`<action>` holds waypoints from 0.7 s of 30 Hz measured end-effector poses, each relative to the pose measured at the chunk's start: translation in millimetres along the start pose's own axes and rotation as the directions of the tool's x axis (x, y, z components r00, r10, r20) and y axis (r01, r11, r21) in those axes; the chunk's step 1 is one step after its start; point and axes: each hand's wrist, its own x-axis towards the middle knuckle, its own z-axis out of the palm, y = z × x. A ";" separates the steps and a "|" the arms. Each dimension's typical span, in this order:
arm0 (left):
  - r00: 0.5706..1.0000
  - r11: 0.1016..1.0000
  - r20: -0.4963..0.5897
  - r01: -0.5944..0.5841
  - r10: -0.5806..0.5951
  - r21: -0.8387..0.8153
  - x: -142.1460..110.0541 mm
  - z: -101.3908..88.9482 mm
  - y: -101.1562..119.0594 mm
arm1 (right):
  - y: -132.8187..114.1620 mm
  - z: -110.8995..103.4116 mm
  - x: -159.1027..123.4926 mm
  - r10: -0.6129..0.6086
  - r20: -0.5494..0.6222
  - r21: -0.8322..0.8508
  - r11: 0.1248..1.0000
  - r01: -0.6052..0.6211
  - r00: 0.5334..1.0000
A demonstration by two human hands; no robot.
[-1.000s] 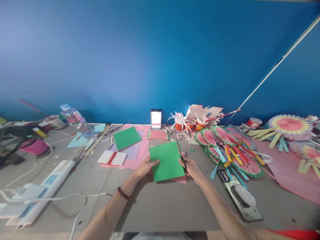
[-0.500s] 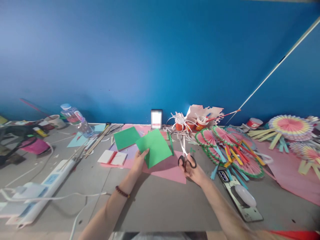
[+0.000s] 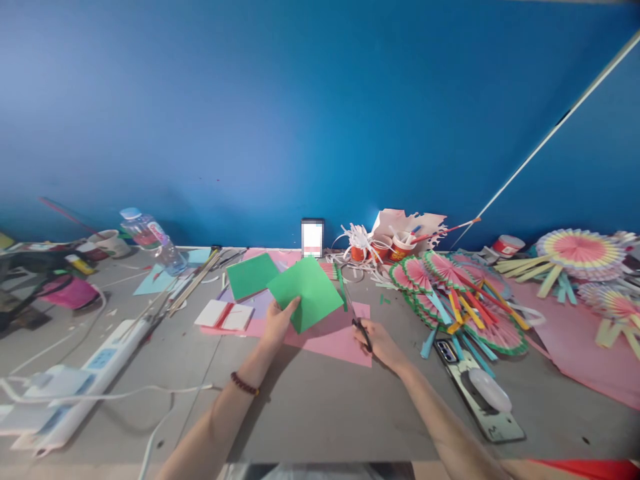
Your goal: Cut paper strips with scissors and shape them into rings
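Between thumb and fingers, my left hand (image 3: 278, 323) grips a square sheet of green paper (image 3: 311, 295), held tilted above the table. My right hand (image 3: 379, 343) is closed round the black handles of a pair of scissors (image 3: 361, 329); their blades point away from me, turned edge-on, just right of the sheet and apart from it. Behind the sheet to the left lies another green paper square (image 3: 253, 277). Pink paper (image 3: 330, 339) is spread on the table under both. A white pad with a red band (image 3: 224, 316) rests at its left end.
Pleated paper fans (image 3: 465, 293) with coloured sticks lie to the right, near a phone (image 3: 493, 410) with a white mouse on it. On the left are a power strip (image 3: 95, 380), a plastic bottle (image 3: 155, 239) and thin sticks (image 3: 195, 283). Cups (image 3: 400, 248) stand by the blue wall.
My right hand has turned the scissors from facing flat to edge-on and moved them slightly left. The green sheet has shifted a little to the left in my left hand.
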 end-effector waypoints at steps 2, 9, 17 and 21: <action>1.000 1.000 -0.013 -0.017 0.017 0.001 -0.9 0.6 2.6 | 1.0 2.1 0.3 -0.031 -0.046 -0.035 0.999 0.029 0.998; 1.000 1.000 -0.020 0.003 -0.003 0.000 -2.5 0.3 10.0 | -1.6 3.0 -0.9 -0.005 -0.037 -0.044 0.999 0.004 0.999; 1.000 1.000 0.007 -0.002 0.002 -0.025 -3.0 -0.4 10.1 | -4.8 5.1 -2.7 0.034 -0.007 -0.038 0.999 -0.034 0.999; 1.000 1.000 0.025 -0.004 0.005 -0.022 -3.7 -0.5 8.3 | -6.6 5.9 -3.7 0.034 -0.003 -0.052 0.998 -0.034 0.999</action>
